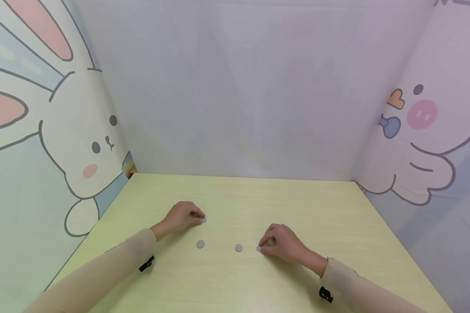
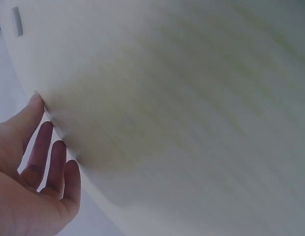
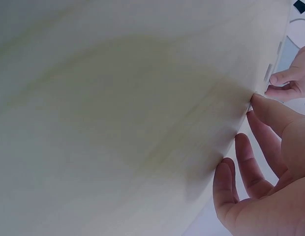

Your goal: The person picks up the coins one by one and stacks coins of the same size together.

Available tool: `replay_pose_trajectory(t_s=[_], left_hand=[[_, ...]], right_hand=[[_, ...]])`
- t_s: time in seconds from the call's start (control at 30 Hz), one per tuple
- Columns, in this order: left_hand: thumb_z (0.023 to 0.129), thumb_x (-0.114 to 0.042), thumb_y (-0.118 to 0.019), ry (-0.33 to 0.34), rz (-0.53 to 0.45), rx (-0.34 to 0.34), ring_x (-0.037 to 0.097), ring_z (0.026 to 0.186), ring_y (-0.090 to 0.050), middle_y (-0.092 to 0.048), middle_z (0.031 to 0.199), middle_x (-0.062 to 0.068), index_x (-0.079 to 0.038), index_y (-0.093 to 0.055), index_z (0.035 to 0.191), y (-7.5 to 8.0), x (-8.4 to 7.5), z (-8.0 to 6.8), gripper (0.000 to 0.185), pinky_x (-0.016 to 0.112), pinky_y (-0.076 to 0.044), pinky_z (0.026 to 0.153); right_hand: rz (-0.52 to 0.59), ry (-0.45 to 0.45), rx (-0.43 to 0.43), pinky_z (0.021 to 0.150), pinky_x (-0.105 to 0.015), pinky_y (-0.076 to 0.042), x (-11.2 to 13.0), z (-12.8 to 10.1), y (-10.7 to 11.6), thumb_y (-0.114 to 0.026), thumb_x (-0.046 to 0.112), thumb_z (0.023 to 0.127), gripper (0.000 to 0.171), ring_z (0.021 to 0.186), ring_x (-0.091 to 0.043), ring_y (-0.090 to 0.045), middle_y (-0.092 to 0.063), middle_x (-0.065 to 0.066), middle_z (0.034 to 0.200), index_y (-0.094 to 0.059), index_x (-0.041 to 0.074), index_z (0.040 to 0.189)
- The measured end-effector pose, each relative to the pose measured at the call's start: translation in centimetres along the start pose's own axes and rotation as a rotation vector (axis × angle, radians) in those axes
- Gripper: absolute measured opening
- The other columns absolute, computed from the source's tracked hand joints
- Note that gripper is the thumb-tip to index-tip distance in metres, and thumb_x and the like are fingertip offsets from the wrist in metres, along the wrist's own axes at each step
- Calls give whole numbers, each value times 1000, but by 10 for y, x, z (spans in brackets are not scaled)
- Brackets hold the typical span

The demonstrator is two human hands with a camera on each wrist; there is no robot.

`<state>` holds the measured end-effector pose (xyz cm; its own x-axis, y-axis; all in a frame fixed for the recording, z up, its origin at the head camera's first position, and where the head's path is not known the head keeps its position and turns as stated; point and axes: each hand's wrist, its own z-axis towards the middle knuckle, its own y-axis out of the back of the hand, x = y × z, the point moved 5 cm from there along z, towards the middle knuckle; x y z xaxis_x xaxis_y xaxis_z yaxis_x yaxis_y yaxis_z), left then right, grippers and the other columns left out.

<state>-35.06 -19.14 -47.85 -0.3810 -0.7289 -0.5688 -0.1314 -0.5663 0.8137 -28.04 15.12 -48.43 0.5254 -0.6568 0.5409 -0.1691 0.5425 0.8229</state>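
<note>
Small round grey discs, like coins, lie on the pale yellow tabletop. With thumb and fingertips my left hand [image 1: 183,216] pinches one disc [image 1: 204,220] at the table surface; its other fingers bend loosely in the left wrist view. My right hand [image 1: 285,245] has thumb and forefinger at the edge of a second disc [image 1: 258,249], pinching it low on the table. Between the hands are two more discs lying flat, a left one [image 1: 200,244] nearer the left hand and another [image 1: 239,248] just left of the right hand. The fingers partly cover both pinched discs.
The pale yellow table [image 1: 243,195] ends at a white cloth backdrop [image 1: 239,87]. Side curtains carry a cartoon rabbit [image 1: 78,139] on the left and a cartoon pig [image 1: 427,139] on the right. Black straps [image 1: 146,263] hang below the sleeves.
</note>
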Motion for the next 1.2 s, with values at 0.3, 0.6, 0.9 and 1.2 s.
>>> replay_pose_trajectory(t_s=[0.3, 0.6, 0.9, 1.2], left_hand=[[89, -16, -87, 25, 15, -24, 21, 97, -70, -78, 100, -5, -17, -85, 99, 1, 2, 0, 10, 43, -56, 88], [91, -18, -85, -22, 12, -16, 20, 99, -71, -79, 103, -6, -17, -85, 105, 0, 3, 1, 14, 41, -57, 90], [92, -15, -84, -130, 9, -5, 14, 92, -68, -78, 99, -5, -14, -85, 104, -1, 3, 1, 12, 32, -53, 83], [93, -18, -84, -180, 78, 3, 9, 88, -66, -76, 96, -10, -18, -84, 102, -3, 3, 3, 9, 30, -53, 81]], right_hand=[[5, -21, 10, 81, -29, -49, -2, 2, 0, -91, 19, 86, 7, 90, -11, -62, -69, 13, 95, -85, 23, 88], [1, -15, 6, 81, -29, -49, -1, 1, 1, -91, 19, 86, 7, 89, -11, -62, -70, 13, 93, -85, 24, 87], [9, -17, 6, 83, -30, -49, 0, 1, 2, -91, 18, 86, 8, 90, -12, -62, -69, 14, 93, -85, 22, 88], [14, -34, 18, 83, -30, -48, -2, 2, -1, -91, 19, 86, 8, 92, -12, -62, -69, 14, 94, -85, 24, 89]])
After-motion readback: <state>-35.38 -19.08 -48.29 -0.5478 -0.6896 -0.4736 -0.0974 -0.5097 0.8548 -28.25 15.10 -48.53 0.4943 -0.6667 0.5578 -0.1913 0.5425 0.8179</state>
